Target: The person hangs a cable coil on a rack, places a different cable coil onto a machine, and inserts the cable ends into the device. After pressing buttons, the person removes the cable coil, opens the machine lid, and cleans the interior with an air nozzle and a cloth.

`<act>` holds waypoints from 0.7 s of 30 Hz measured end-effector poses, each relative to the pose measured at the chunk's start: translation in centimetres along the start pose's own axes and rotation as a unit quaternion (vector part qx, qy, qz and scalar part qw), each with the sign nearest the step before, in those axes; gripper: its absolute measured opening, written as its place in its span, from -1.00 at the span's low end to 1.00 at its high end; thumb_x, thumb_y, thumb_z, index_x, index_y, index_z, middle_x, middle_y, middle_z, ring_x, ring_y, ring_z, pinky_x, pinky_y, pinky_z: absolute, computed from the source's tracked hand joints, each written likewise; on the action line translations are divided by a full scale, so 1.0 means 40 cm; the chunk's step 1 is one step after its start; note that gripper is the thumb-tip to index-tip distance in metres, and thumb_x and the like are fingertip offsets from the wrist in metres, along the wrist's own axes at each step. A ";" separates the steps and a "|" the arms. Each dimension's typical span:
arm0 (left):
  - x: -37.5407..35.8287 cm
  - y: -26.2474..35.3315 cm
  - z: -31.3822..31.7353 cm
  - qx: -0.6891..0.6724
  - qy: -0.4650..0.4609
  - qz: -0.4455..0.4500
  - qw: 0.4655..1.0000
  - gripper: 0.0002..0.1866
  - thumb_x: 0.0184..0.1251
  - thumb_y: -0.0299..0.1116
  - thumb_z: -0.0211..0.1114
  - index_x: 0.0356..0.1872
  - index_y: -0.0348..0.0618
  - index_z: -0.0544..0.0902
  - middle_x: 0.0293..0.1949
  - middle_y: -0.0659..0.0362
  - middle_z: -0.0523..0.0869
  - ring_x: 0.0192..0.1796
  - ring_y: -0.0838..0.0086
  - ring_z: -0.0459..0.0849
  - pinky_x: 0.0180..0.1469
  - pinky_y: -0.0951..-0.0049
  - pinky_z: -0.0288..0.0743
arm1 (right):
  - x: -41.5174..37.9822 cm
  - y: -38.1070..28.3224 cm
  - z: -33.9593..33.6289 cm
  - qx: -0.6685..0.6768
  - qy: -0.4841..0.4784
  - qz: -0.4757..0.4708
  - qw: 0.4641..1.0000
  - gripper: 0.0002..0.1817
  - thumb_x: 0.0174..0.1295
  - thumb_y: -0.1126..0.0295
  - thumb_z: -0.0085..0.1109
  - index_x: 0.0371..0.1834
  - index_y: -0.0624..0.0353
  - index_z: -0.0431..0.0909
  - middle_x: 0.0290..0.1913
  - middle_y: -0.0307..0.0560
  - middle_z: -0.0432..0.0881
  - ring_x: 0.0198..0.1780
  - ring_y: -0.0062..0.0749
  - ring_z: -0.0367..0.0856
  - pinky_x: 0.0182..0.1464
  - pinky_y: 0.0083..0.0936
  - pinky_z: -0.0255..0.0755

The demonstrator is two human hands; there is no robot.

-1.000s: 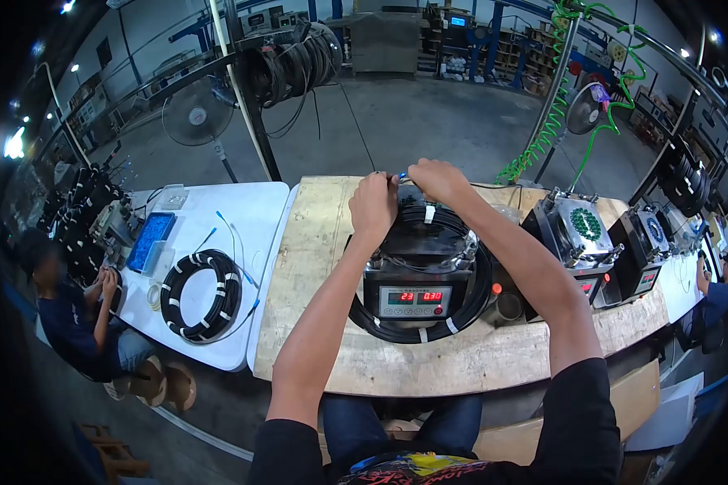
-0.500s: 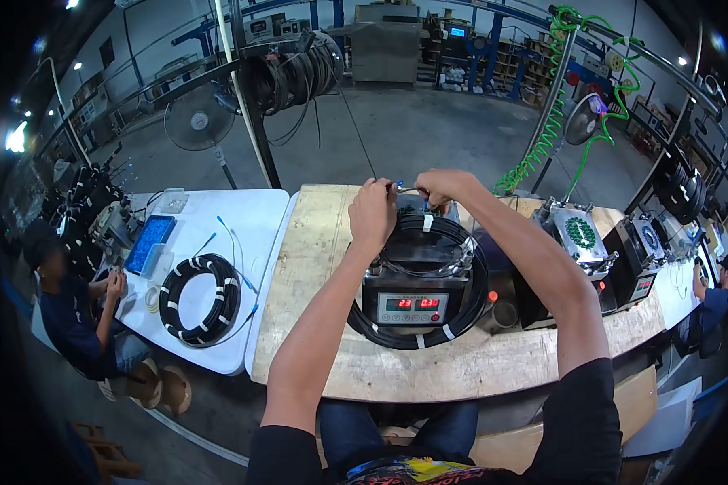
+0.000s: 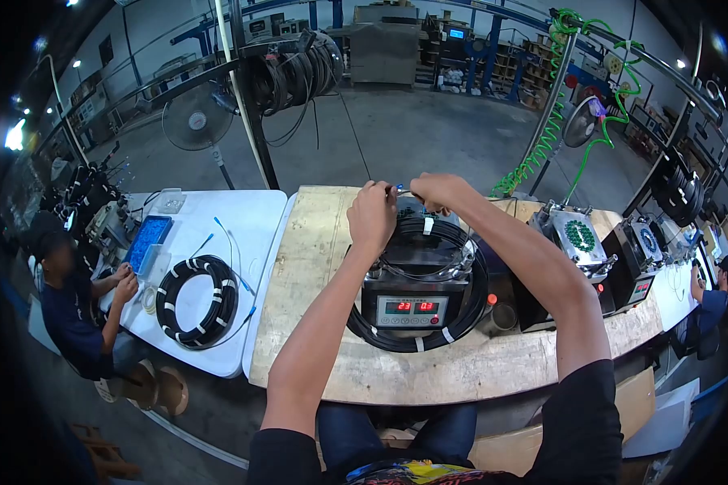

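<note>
My left hand (image 3: 372, 214) is closed, with a small blue-tipped cable connector (image 3: 399, 187) showing at its fingertips. Just to its right, my right hand (image 3: 438, 192) is pinched on the thin cable that runs between the two hands. Both are raised above the far side of a metal test machine (image 3: 387, 310) with a red digital display. A coil of black cable (image 3: 482, 303), bound with white tape, lies around and over this machine. Blue bits show under the right fingers, but my hand partly hides them.
On the white table (image 3: 271, 212) at left lie another taped black cable coil (image 3: 166, 301) and a blue tray (image 3: 150, 242). A co-worker (image 3: 77, 299) sits there. More machines (image 3: 578, 234) stand at right on the wooden table (image 3: 299, 242), near a small cup (image 3: 504, 316).
My right hand has shifted slightly left and down, closer to the left hand. The left hand stays nearly in place. At left, the co-worker's hands have moved a little to the right.
</note>
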State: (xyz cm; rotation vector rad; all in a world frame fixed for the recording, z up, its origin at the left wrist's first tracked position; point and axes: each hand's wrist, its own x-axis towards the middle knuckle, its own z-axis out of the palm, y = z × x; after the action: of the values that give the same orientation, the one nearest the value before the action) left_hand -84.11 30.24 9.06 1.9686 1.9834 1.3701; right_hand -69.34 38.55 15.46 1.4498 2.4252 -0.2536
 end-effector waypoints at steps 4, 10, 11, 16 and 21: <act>0.000 -0.002 0.001 0.005 0.006 -0.005 1.000 -0.76 0.49 -0.20 0.32 -0.14 -0.15 0.80 -0.16 0.01 0.76 -0.09 -0.05 0.76 -0.12 -0.02 0.61 | -0.038 -0.032 -0.028 -0.020 0.002 0.000 1.000 -0.82 0.06 0.71 0.27 -0.23 0.44 0.60 -0.41 0.12 0.75 -0.42 -0.19 0.83 -0.48 -0.26 0.64; 0.000 0.001 -0.005 0.005 -0.003 -0.012 1.000 -0.75 0.50 -0.20 0.31 -0.13 -0.18 0.80 -0.15 0.00 0.76 -0.08 -0.05 0.76 -0.11 -0.02 0.62 | -0.053 -0.051 -0.017 -0.038 0.036 0.021 0.998 -0.71 0.11 0.58 0.41 -0.06 0.24 0.75 0.01 0.05 0.81 0.03 -0.04 0.81 -0.05 -0.16 0.71; -0.001 0.002 -0.006 0.005 -0.008 -0.014 1.000 -0.74 0.50 -0.20 0.31 -0.13 -0.19 0.80 -0.15 -0.01 0.76 -0.09 -0.05 0.76 -0.11 -0.02 0.62 | -0.047 -0.050 0.000 -0.048 0.061 0.017 0.997 -0.69 0.11 0.57 0.42 -0.04 0.23 0.75 0.05 0.04 0.80 0.08 -0.03 0.79 -0.01 -0.15 0.71; 0.010 -0.011 0.008 -0.034 -0.017 -0.008 0.999 -0.77 0.46 -0.26 0.35 -0.13 -0.23 0.81 -0.17 -0.09 0.78 -0.09 -0.09 0.76 -0.07 0.02 0.63 | -0.037 -0.030 0.007 -0.007 0.052 0.032 0.998 -0.67 0.12 0.52 0.47 -0.01 0.25 0.74 0.04 0.09 0.79 0.10 -0.04 0.79 0.08 -0.15 0.71; 0.055 -0.055 0.032 -0.061 -0.123 0.060 0.989 -0.80 0.41 -0.33 0.39 -0.14 -0.25 0.82 -0.20 -0.17 0.80 -0.10 -0.10 0.77 -0.02 0.04 0.63 | -0.085 0.061 0.004 0.264 0.007 0.009 0.964 -0.55 0.34 0.26 0.39 0.18 0.33 0.64 -0.20 0.18 0.78 -0.31 -0.29 0.82 -0.30 -0.40 0.72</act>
State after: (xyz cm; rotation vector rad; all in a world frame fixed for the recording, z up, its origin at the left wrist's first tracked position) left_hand -85.58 33.13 8.19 2.1134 1.6588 1.1710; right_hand -65.67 36.84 16.49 1.6752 2.4638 -0.9492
